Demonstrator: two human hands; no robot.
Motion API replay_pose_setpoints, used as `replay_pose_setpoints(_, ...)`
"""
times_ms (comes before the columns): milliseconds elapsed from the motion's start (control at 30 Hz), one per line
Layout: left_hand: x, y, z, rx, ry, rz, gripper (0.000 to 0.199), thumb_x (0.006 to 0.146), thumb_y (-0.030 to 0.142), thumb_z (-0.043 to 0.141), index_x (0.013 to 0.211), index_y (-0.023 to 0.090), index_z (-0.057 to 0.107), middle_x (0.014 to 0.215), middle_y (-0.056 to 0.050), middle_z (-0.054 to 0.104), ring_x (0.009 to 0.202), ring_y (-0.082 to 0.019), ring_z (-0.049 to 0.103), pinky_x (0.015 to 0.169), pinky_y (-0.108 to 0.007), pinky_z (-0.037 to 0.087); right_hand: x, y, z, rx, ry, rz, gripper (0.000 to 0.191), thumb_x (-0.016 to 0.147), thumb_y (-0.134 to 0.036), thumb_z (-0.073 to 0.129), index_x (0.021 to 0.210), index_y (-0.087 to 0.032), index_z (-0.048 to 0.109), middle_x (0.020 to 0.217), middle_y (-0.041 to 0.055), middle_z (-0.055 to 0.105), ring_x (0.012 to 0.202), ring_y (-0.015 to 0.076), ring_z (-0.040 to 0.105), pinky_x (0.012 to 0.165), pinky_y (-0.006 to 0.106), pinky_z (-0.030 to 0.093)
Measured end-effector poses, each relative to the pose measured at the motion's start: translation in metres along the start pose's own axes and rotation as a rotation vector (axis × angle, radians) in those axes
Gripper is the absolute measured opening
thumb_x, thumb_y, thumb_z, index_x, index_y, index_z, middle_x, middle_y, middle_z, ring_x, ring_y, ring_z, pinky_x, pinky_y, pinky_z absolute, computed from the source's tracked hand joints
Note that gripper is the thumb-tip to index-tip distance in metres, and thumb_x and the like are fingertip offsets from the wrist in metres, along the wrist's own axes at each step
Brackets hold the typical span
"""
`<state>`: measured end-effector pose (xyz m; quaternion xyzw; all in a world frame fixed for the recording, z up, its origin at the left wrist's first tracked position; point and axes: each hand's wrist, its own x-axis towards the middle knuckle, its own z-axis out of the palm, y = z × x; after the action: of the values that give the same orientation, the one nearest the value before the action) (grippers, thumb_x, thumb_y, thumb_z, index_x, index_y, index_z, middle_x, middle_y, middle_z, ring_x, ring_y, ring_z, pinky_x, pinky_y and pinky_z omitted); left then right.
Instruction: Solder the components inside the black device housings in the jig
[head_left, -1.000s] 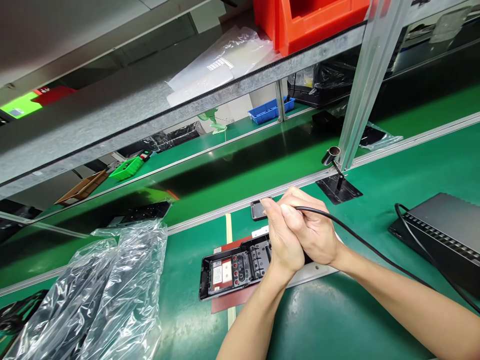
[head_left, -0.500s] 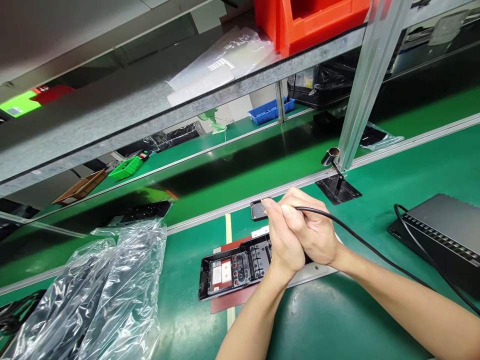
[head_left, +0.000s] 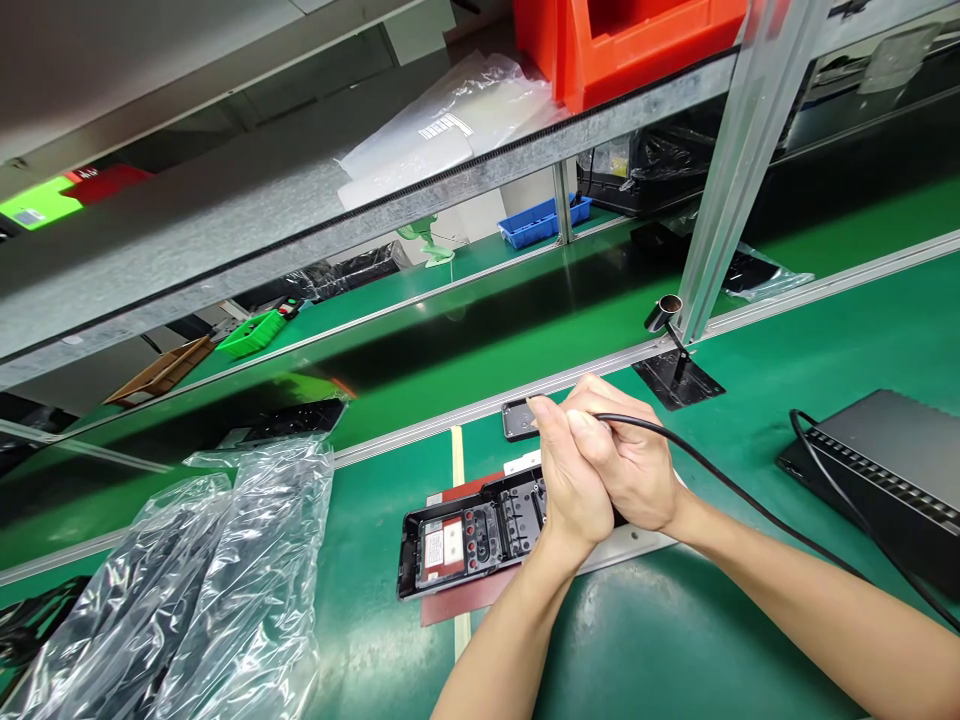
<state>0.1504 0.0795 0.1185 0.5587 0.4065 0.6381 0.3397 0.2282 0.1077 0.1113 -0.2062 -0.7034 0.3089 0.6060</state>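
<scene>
Head cam: long blk rect. casing (head_left: 491, 535), open side up.

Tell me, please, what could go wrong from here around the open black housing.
The left hand and right hand, clasped together, hide part of the black housing, so a slip there might go unseen. The black cable trails from the hands, so a snag could jerk their grip. The small black piece lies just beyond the hands and might get knocked.

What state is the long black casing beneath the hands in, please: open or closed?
Open: the black casing lies uncovered, its compartments and white label showing. The left hand and right hand hide part of it.
</scene>
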Motion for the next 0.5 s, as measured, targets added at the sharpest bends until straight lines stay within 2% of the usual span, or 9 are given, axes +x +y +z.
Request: replay_pose_setpoints(500, 0.0003, -0.0013, 0.0001, 0.021, 0.003, 0.025, 0.07, 0.112, 0.055, 0.011, 0.072, 0.022, 0.059, 0.078, -0.006, 0.062, 0.077, -0.02, 0.058, 0.085, -0.035, 0.05, -0.0004, -0.0006, 0.0004, -0.02, 0.004, 0.008, 0.029, 0.106, -0.028, 0.052, 0.08, -0.022, 0.064, 0.076, 0.0016, 0.061, 0.073, 0.0181, 0.051, 0.067, 0.039, 0.044)
